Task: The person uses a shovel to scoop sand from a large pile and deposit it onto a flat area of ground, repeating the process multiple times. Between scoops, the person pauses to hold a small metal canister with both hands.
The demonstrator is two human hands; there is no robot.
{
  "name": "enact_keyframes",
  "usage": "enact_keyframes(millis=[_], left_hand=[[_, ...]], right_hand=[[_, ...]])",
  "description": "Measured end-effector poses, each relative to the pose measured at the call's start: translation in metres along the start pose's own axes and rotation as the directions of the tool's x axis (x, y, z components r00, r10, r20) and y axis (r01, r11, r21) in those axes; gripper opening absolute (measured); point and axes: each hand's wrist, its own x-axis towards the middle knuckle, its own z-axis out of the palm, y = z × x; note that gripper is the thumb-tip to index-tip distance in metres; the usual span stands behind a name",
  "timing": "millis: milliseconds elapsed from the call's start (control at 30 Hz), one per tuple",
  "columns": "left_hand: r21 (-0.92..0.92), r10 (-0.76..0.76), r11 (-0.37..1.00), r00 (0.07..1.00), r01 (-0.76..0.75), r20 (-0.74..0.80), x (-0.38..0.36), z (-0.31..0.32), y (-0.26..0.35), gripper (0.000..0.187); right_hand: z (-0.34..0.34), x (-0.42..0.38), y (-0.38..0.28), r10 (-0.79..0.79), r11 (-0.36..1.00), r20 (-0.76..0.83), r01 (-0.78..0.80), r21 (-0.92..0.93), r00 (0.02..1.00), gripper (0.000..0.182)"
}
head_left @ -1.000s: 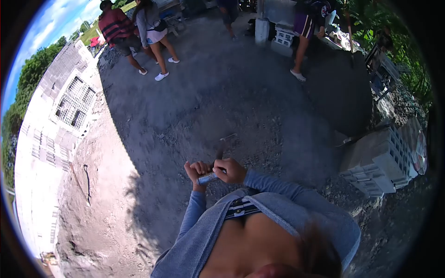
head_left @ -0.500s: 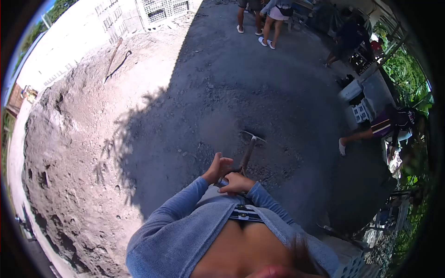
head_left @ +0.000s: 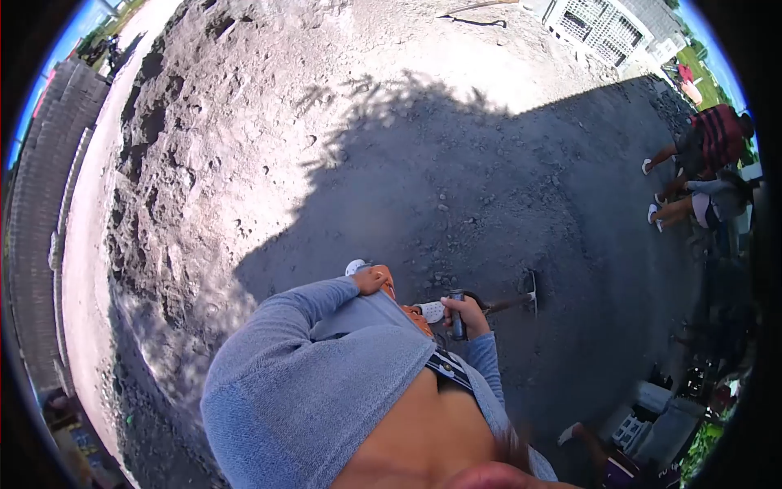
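My right hand (head_left: 466, 314) is closed around a small dark cylinder (head_left: 458, 316) that looks like a bottle; its kind is not certain. My left hand (head_left: 371, 279) is at my left hip with its fingers curled at the edge of my grey-blue cardigan (head_left: 358, 316), beside an orange patterned garment (head_left: 383, 281); the fingertips are partly hidden. Just beyond my right hand, a pickaxe (head_left: 509, 304) extends away over the ground, its metal head (head_left: 533, 291) farthest from me. My white shoes (head_left: 429, 311) show beneath me.
Rough, broken ground (head_left: 204, 163) lies sunlit on the left. A long-handled tool (head_left: 476, 8) lies at the top, near pale openwork blocks (head_left: 599, 28). People (head_left: 700, 167) stand at the right. Lower right, a person's leg (head_left: 582, 440) shows near a white crate (head_left: 631, 432).
My view has swung left, so the people and pickaxe appear farther right. My hands have moved apart: the left has gone to my hip, while the right keeps the dark cylinder.
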Motion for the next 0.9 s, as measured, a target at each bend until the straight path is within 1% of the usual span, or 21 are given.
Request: enact_keyframes(millis=[67, 100, 133, 200, 233, 267, 300, 333, 367, 433, 467, 533, 567, 600, 667, 733, 767, 800, 833, 867, 900], left_hand=[[0.282, -0.065, 0.957, 0.997, 0.074, -0.039, -0.009, 0.024, -0.04, 0.049], [0.146, -0.311, 0.942, 0.949, 0.302, 0.043, -0.006, 0.022, -0.053, 0.061], [0.122, -0.316, 0.943, 0.948, 0.31, 0.038, -0.013, 0.024, -0.072, 0.061], [0.117, -0.417, 0.906, 0.905, 0.407, 0.085, -0.02, 0.019, -0.116, 0.058], [0.006, -0.479, 0.878, 0.878, 0.479, -0.005, -0.033, 0.013, -0.131, 0.063], [-0.008, -0.489, 0.872, 0.872, 0.489, 0.002, -0.058, -0.008, -0.136, 0.063], [-0.096, -0.524, 0.849, 0.851, 0.519, -0.033, -0.087, -0.031, -0.14, 0.064], [-0.185, -0.558, 0.822, 0.827, 0.539, -0.07, -0.109, -0.045, -0.146, 0.066], [-0.194, -0.562, 0.818, 0.824, 0.541, -0.071, -0.121, -0.048, -0.164, 0.066], [-0.3, -0.623, 0.759, 0.779, 0.579, -0.071, -0.145, -0.044, -0.208, 0.066], [-0.306, -0.628, 0.754, 0.775, 0.581, -0.074, -0.16, -0.039, -0.231, 0.066], [-0.312, -0.556, 0.79, 0.831, 0.527, -0.005, -0.182, -0.038, -0.278, 0.065], [-0.321, -0.581, 0.779, 0.812, 0.539, -0.048, -0.189, -0.033, -0.304, 0.063], [-0.328, -0.606, 0.766, 0.791, 0.553, -0.085, -0.198, -0.028, -0.328, 0.061], [-0.524, -0.7, 0.61, 0.714, 0.595, -0.005, -0.221, -0.034, -0.358, 0.055], [-0.424, -0.672, 0.702, 0.73, 0.573, -0.126, -0.236, -0.031, -0.386, 0.046], [-0.422, -0.673, 0.701, 0.73, 0.576, -0.121, -0.24, -0.025, -0.402, 0.046], [-0.154, -0.552, 0.831, 0.828, 0.535, -0.099, -0.243, -0.019, -0.419, 0.042], [0.123, -0.429, 0.894, 0.902, 0.43, -0.037, -0.24, -0.017, -0.432, 0.038], [0.131, -0.431, 0.892, 0.902, 0.432, -0.033, -0.234, -0.012, -0.438, 0.038], [0.038, -0.481, 0.872, 0.87, 0.487, -0.111, -0.231, -0.004, -0.443, 0.03]], right_hand=[[-0.01, -0.021, -0.003, 0.007, 0.999, -0.083, -0.011, -0.041, 0.997, 0.021], [-0.017, -0.037, -0.003, 0.004, 0.998, -0.137, -0.013, -0.063, 0.991, 0.023], [-0.018, -0.063, -0.009, -0.009, 0.999, -0.176, 0.001, -0.047, 0.984, 0.019], [-0.015, -0.116, -0.011, -0.084, 0.996, -0.257, 0.083, -0.011, 0.963, 0.021], [-0.001, -0.138, -0.012, -0.189, 0.976, -0.272, 0.211, 0.054, 0.944, 0.022], [0.032, -0.151, -0.027, -0.31, 0.917, -0.337, 0.373, 0.139, 0.889, 0.021], [0.066, -0.166, -0.038, -0.402, 0.827, -0.42, 0.52, 0.216, 0.814, 0.021], [0.093, -0.175, -0.052, -0.456, 0.752, -0.464, 0.607, 0.257, 0.76, 0.02], [0.115, -0.174, -0.068, -0.514, 0.657, -0.504, 0.697, 0.288, 0.694, 0.019], [0.123, -0.168, -0.095, -0.513, 0.659, -0.505, 0.696, 0.286, 0.694, 0.018], [0.124, -0.165, -0.103, -0.509, 0.656, -0.513, 0.698, 0.289, 0.691, 0.017], [0.134, -0.146, -0.12, -0.477, 0.663, -0.52, 0.678, 0.317, 0.709, 0.016], [0.139, -0.134, -0.13, -0.436, 0.67, -0.536, 0.659, 0.343, 0.723, 0.016], [0.143, -0.121, -0.135, -0.453, 0.673, -0.519, 0.659, 0.334, 0.725, 0.016], [0.145, -0.098, -0.129, -0.441, 0.631, -0.53, 0.67, 0.391, 0.725, 0.015], [0.146, -0.067, -0.122, -0.441, 0.624, -0.501, 0.656, 0.426, 0.745, 0.013], [0.149, -0.05, -0.121, -0.432, 0.62, -0.434, 0.61, 0.494, 0.79, 0.011], [0.155, -0.034, -0.125, -0.426, 0.612, -0.365, 0.561, 0.558, 0.828, 0.009], [0.166, -0.02, -0.131, -0.425, 0.607, -0.368, 0.562, 0.562, 0.827, 0.009], [0.182, -0.004, -0.136, -0.412, 0.628, -0.341, 0.534, 0.566, 0.845, 0.01], [0.197, 0.014, -0.142, -0.398, 0.645, -0.313, 0.505, 0.573, 0.863, 0.01]])
